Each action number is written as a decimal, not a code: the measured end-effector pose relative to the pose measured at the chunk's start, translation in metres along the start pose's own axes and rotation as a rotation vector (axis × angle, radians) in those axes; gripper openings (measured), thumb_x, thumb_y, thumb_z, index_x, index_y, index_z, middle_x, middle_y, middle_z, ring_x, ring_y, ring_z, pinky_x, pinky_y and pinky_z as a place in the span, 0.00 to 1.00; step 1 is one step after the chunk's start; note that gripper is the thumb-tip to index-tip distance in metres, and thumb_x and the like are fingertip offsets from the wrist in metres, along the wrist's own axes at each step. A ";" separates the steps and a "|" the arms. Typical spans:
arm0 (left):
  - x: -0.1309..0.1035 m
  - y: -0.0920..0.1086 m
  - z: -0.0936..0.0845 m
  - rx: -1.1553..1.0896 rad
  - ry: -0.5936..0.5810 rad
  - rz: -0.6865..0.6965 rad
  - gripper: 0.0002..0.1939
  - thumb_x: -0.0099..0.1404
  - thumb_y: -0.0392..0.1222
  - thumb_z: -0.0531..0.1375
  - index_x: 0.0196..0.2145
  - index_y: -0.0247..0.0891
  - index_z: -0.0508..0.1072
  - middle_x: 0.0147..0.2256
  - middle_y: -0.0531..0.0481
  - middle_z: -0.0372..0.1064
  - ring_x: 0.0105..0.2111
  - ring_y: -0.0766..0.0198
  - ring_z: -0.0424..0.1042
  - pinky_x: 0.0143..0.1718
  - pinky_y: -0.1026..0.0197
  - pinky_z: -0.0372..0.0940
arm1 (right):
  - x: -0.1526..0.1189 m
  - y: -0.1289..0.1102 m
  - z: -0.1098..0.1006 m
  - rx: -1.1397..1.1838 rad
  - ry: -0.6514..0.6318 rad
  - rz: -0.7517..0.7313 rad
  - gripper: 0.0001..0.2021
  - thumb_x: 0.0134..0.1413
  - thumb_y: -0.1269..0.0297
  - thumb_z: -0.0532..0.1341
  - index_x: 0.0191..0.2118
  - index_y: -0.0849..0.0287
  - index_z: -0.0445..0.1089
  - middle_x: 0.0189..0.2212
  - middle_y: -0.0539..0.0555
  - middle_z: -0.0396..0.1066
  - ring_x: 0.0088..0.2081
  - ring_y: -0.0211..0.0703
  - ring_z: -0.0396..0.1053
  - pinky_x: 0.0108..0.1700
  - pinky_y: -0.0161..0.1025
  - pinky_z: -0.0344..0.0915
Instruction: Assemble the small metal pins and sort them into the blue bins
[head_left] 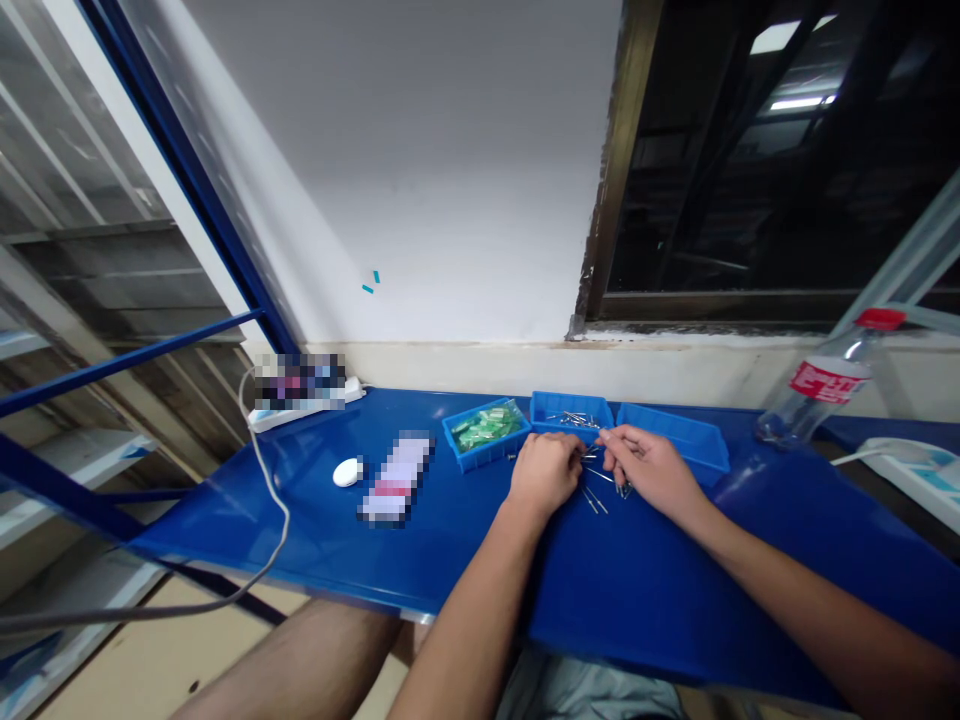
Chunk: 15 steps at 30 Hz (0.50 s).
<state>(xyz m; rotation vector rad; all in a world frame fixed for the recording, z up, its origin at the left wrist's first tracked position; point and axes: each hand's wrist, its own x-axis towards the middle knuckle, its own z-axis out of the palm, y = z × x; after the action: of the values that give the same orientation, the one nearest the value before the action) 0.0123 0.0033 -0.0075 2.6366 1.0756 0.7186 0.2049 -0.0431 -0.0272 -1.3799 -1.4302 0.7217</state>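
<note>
My left hand [547, 468] rests low over the blue table with its fingers curled in. Close by on the right, my right hand [649, 468] is closed in a pinch, thumb and forefinger together. What either hand holds is too small and partly hidden to make out. Thin metal pins [595, 500] lie on the table between and below the hands. More metal pins [574, 419] are in the middle blue bin [541, 408] just behind. Left of it, a blue bin [461, 462] holds small green packets [489, 425].
A third blue bin [709, 455] sits behind my right hand. A red-capped plastic bottle [814, 390] stands at the right, near a white power strip [911, 470]. Leftward are a blurred-out flat item [397, 480], a white oval object [347, 473] and a grey cable [281, 535].
</note>
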 end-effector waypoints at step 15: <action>0.006 -0.002 0.009 -0.557 0.186 -0.025 0.15 0.63 0.25 0.60 0.45 0.37 0.76 0.42 0.47 0.81 0.41 0.62 0.80 0.51 0.59 0.74 | -0.001 0.000 -0.001 -0.279 0.061 -0.190 0.08 0.61 0.57 0.63 0.41 0.53 0.76 0.37 0.55 0.80 0.34 0.47 0.76 0.37 0.43 0.71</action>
<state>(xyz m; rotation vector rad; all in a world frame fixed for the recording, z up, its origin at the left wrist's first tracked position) 0.0194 0.0087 -0.0133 2.1095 0.7977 1.0914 0.2057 -0.0442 -0.0266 -1.4374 -1.6330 0.3644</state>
